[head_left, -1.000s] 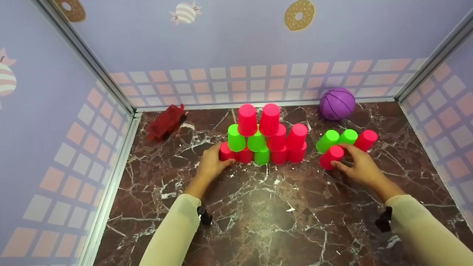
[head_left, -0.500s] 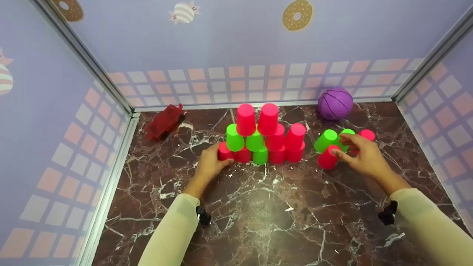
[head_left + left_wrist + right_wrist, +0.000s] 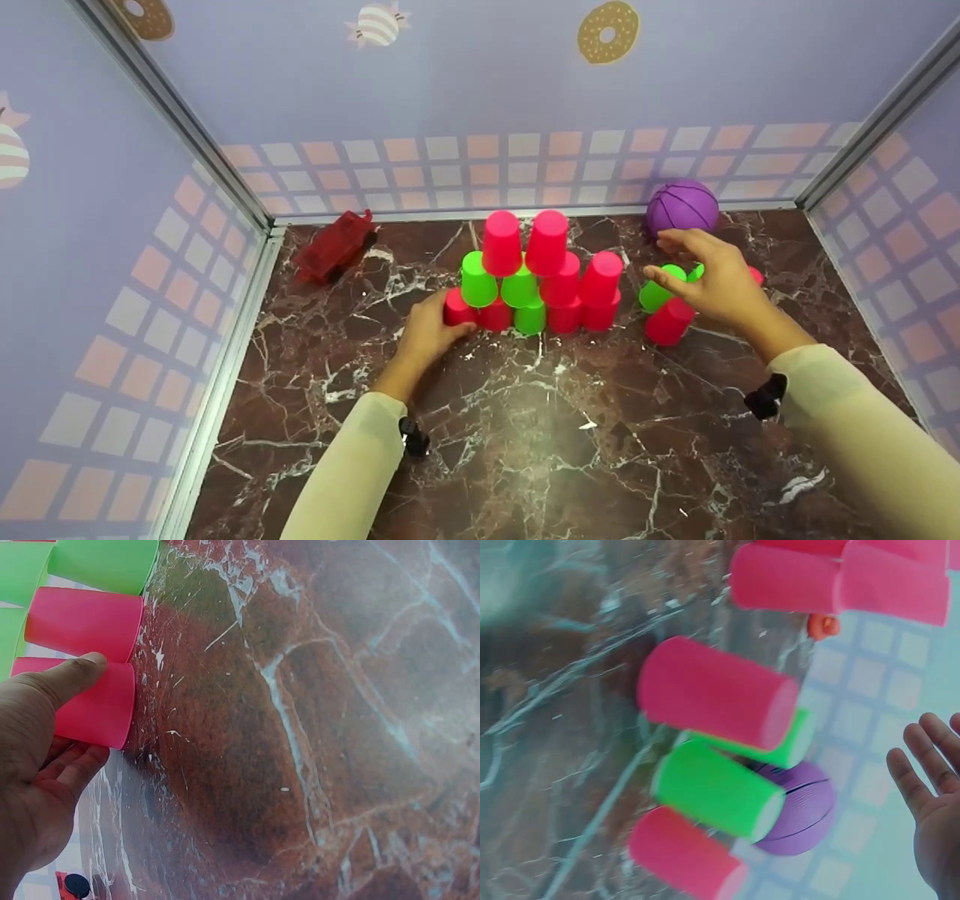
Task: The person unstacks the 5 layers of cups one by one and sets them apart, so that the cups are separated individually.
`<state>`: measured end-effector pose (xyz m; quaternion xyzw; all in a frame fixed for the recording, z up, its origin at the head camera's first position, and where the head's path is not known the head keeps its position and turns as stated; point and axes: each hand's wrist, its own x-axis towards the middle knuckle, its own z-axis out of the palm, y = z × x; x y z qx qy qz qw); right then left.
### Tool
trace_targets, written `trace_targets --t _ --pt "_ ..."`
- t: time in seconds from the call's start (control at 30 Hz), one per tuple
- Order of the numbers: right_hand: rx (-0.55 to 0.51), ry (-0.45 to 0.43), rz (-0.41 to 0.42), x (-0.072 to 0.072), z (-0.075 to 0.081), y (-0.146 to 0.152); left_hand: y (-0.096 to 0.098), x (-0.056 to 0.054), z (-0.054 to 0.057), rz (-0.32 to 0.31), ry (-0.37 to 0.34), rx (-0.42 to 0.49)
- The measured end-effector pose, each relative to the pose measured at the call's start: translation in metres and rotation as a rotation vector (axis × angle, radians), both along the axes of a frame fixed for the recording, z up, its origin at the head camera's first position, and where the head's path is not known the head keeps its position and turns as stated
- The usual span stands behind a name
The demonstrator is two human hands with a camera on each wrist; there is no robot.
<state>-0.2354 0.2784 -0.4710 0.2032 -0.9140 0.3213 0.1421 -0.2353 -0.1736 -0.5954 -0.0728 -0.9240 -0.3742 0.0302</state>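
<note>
An upside-down cup stack stands on the marble-patterned table, red and green cups mixed, with two red cups [image 3: 502, 243] on its top tier. My left hand [image 3: 426, 330] holds the leftmost red cup [image 3: 458, 307] of the bottom row, thumb in front and fingers along the outer side, as the left wrist view also shows on that red cup [image 3: 97, 705]. My right hand [image 3: 720, 279], fingers spread and holding nothing, hovers over loose upside-down cups at the right: a near red cup [image 3: 669, 322], a green cup [image 3: 660, 289], and another green and red pair partly hidden behind the hand.
A purple ball [image 3: 681, 204] lies against the back wall, behind the loose cups. At the back left sits a translucent red toy-like object [image 3: 335, 246]. Patterned panels [image 3: 525, 90] enclose the table at the back and both sides.
The right hand has let go of the near red cup and risen up and away from it, fingers opening. The left hand stays at its cup; the stack looks the same.
</note>
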Motion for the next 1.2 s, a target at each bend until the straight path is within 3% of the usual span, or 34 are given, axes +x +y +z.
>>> trace_targets --t 0.13,0.17,0.3,0.37,0.43,0.67,0.97,1.07,1.2 --pt "-0.002 0.011 0.049 -0.008 0.012 -0.019 -0.004 -0.003 -0.008 -0.016 0.016 0.018" --pt "0.001 0.012 0.061 -0.009 0.016 -0.024 -0.006 -0.007 -0.017 -0.018 0.034 0.016" --pt "0.023 0.011 0.1 -0.015 0.028 -0.046 -0.006 -0.01 -0.023 -0.002 0.066 -0.009" --pt "0.019 0.009 0.114 -0.017 0.032 -0.057 -0.006 -0.011 -0.024 -0.002 0.069 -0.013" --pt "0.007 -0.001 0.128 -0.019 0.034 -0.068 -0.005 -0.004 -0.011 -0.011 0.057 0.001" --pt "-0.039 -0.055 0.176 -0.022 0.036 -0.098 -0.009 -0.018 -0.041 0.001 0.052 0.002" --pt "-0.029 -0.126 0.185 -0.025 0.039 -0.124 0.003 0.004 0.004 0.004 0.001 0.001" --pt "-0.042 -0.169 0.175 -0.025 0.039 -0.13 0.002 0.002 0.002 0.009 0.004 0.005" --pt "-0.059 -0.186 0.171 -0.025 0.038 -0.135 -0.004 -0.01 -0.023 0.009 0.035 -0.001"
